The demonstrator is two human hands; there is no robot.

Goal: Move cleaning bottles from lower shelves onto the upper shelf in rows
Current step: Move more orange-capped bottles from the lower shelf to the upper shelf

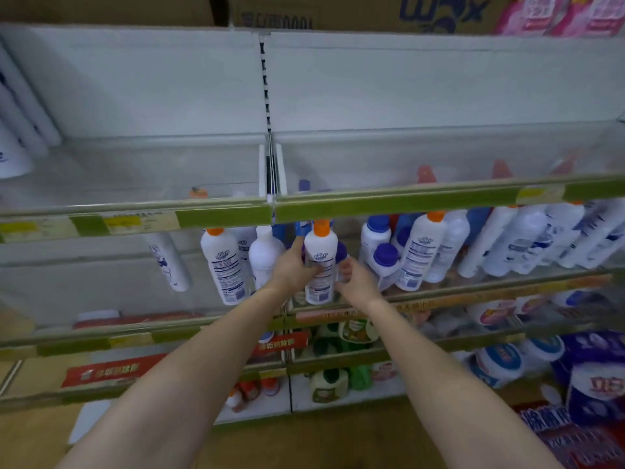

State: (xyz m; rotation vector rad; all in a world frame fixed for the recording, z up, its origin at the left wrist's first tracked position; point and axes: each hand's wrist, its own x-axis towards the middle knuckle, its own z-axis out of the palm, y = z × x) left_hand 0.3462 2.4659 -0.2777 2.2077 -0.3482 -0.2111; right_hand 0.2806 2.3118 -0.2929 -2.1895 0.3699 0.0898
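The tall white plastic bottle with the orange cap (320,262), standing on the lower shelf (473,289), is gripped by the left hand (293,265) while the right hand (355,280) has loosely curled fingers beside it, so it should be lifted straight up, kept upright, and set on the upper shelf (135,184).

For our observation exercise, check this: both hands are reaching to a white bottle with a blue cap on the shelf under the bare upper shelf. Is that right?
Not quite. The head view shows the white bottle has an orange cap, not blue. The rest holds: the left hand and right hand both reach to it, on the shelf beneath the upper shelf.
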